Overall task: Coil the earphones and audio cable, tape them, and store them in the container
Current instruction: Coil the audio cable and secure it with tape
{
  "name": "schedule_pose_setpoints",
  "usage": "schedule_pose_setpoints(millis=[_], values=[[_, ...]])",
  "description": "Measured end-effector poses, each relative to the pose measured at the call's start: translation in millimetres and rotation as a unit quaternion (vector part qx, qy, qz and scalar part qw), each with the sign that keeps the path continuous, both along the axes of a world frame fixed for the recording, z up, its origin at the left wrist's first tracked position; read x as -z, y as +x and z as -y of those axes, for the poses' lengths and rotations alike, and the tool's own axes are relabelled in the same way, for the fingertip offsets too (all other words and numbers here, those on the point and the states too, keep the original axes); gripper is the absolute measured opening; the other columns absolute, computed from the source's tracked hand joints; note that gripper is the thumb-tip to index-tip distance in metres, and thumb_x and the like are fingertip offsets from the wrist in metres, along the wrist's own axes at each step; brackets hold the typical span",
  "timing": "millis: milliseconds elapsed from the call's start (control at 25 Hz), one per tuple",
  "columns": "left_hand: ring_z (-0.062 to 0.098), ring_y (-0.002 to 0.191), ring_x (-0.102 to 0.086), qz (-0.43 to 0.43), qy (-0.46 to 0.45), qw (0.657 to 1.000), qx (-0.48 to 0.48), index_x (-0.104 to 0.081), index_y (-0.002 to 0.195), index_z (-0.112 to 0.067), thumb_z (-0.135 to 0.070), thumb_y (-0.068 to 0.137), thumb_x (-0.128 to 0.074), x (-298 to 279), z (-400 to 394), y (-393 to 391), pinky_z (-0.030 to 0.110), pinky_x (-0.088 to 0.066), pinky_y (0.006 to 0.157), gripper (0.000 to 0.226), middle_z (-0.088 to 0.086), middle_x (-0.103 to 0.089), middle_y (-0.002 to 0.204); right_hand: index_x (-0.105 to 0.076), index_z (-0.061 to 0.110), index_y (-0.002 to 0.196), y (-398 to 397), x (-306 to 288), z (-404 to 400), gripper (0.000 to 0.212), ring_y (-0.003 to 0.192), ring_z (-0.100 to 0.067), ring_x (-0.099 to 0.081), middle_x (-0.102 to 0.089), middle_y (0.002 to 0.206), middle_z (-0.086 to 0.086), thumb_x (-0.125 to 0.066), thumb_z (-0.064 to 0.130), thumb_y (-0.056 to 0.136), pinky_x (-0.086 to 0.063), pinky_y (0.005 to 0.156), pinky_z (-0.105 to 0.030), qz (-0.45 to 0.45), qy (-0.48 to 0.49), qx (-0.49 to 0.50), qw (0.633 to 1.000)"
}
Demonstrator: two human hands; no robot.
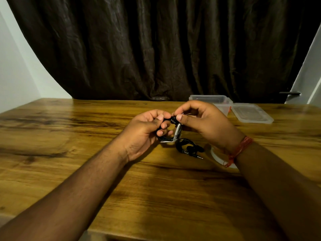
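Observation:
Above the middle of the wooden table, both my hands hold a coiled black audio cable (174, 129) wrapped with clear tape. My left hand (147, 131) grips the coil's left side with curled fingers. My right hand (199, 119) pinches the top of the coil between thumb and fingers. The coiled black earphones (188, 148), with a band of clear tape and the jack plug pointing right, lie on the table just below my hands. A clear plastic container (211, 99) stands open at the back right. A roll of clear tape (217, 158) lies partly hidden under my right wrist.
The container's clear lid (251, 113) lies flat to the right of the container. A dark curtain (156, 49) hangs behind the table's far edge. The table's (69, 136) near edge runs along the bottom of the view.

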State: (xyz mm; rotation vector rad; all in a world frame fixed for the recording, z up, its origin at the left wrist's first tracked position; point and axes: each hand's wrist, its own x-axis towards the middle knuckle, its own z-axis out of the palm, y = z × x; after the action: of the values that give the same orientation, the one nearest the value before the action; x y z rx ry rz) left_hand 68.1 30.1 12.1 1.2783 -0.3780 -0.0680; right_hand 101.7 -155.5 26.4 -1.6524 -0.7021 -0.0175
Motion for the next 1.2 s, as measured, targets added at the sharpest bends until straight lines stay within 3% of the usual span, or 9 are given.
schedule_pose_setpoints(millis=[160, 280, 360, 520, 640, 760, 840, 1040, 1200], values=[[0.006, 0.055, -0.040, 0.031, 0.030, 0.999, -0.033, -0.060, 0.096, -0.010, -0.005, 0.101, -0.038, 0.8, -0.3, 1.1, 0.038, -0.050, 0.090, 0.022, -0.001, -0.047, 0.069, -0.066, 0.013, 0.100, 8.3, -5.6, 7.6, 0.011, 0.104, -0.024, -0.068, -0.072, 0.106, -0.011, -0.058, 0.008, 0.095, -0.057, 0.090, -0.041, -0.004, 0.040, 0.054, 0.998], [0.006, 0.057, -0.038, 0.072, 0.103, 0.989, -0.079, -0.064, 0.099, -0.015, -0.007, 0.103, -0.036, 1.1, -2.4, 2.3, 0.025, -0.045, 0.072, 0.029, -0.004, -0.049, 0.069, -0.065, 0.009, 0.104, 13.5, -11.9, 18.6, 0.012, 0.101, -0.022, -0.070, -0.072, 0.103, -0.010, -0.057, 0.009, 0.096, -0.057, 0.089, -0.041, -0.011, 0.065, 0.107, 0.992], [0.005, 0.058, -0.039, 0.096, 0.162, 0.976, -0.113, -0.065, 0.101, -0.019, -0.008, 0.104, -0.035, 1.3, -2.2, 1.0, 0.019, -0.038, 0.061, 0.032, -0.005, -0.053, 0.071, -0.065, 0.009, 0.105, 15.2, -13.0, 22.6, 0.013, 0.100, -0.023, -0.070, -0.072, 0.102, -0.010, -0.057, 0.010, 0.096, -0.058, 0.087, -0.038, -0.006, 0.049, 0.127, 0.991], [0.000, 0.057, -0.043, 0.144, 0.270, 0.938, -0.161, -0.062, 0.104, -0.024, -0.008, 0.104, -0.035, 0.6, -1.0, -1.5, 0.014, -0.037, 0.056, 0.032, -0.010, -0.062, 0.079, -0.066, 0.014, 0.102, 16.1, -11.3, 23.6, 0.010, 0.098, -0.024, -0.070, -0.073, 0.098, -0.010, -0.058, 0.012, 0.096, -0.058, 0.081, -0.036, 0.009, 0.018, 0.126, 0.992], [0.006, 0.059, -0.044, 0.183, 0.303, 0.923, -0.149, -0.059, 0.109, -0.026, -0.007, 0.104, -0.035, 3.0, -2.3, -0.3, 0.020, -0.040, 0.059, 0.031, -0.009, -0.062, 0.081, -0.066, 0.014, 0.108, 12.0, -11.7, 21.4, 0.016, 0.103, -0.025, -0.066, -0.070, 0.106, -0.013, -0.063, 0.016, 0.093, -0.056, 0.091, -0.038, 0.043, -0.041, 0.101, 0.993], [0.011, 0.062, -0.048, 0.189, 0.285, 0.932, -0.120, -0.052, 0.114, -0.024, -0.007, 0.104, -0.033, 5.2, -1.4, 0.6, 0.027, -0.046, 0.066, 0.027, -0.005, -0.060, 0.079, -0.066, 0.014, 0.111, 2.7, -5.9, 8.3, 0.023, 0.104, -0.010, -0.065, -0.069, 0.106, -0.001, -0.068, 0.012, 0.089, -0.054, 0.093, -0.028, 0.070, -0.093, 0.019, 0.993], [0.012, 0.064, -0.052, 0.172, 0.261, 0.943, -0.113, -0.050, 0.110, -0.020, -0.007, 0.104, -0.034, 5.7, -0.7, 1.5, 0.028, -0.047, 0.068, 0.022, -0.006, -0.061, 0.075, -0.067, 0.017, 0.104, 0.9, 0.6, 0.7, 0.019, 0.094, -0.006, -0.065, -0.068, 0.096, 0.006, -0.069, 0.010, 0.087, -0.055, 0.088, -0.028, 0.093, -0.107, 0.029, 0.990], [0.010, 0.058, -0.056, 0.098, 0.118, 0.985, -0.078, -0.048, 0.099, -0.008, -0.003, 0.101, -0.035, 4.5, 5.8, -1.4, 0.022, -0.048, 0.058, 0.014, -0.001, -0.062, 0.066, -0.067, 0.017, 0.095, 0.9, 2.6, -2.6, 0.011, 0.085, -0.014, -0.066, -0.068, 0.090, -0.002, -0.069, 0.009, 0.087, -0.055, 0.081, -0.035, 0.116, -0.097, 0.053, 0.987], [0.015, 0.054, -0.054, 0.069, 0.096, 0.992, -0.053, -0.050, 0.092, -0.007, -0.006, 0.101, -0.036, 3.4, 5.7, -0.6, 0.024, -0.047, 0.055, 0.017, 0.004, -0.062, 0.065, -0.067, 0.021, 0.092, 2.9, 5.1, -2.2, 0.012, 0.086, -0.017, -0.067, -0.068, 0.089, 0.000, -0.069, 0.010, 0.087, -0.056, 0.080, -0.038, 0.125, -0.107, 0.047, 0.985]])
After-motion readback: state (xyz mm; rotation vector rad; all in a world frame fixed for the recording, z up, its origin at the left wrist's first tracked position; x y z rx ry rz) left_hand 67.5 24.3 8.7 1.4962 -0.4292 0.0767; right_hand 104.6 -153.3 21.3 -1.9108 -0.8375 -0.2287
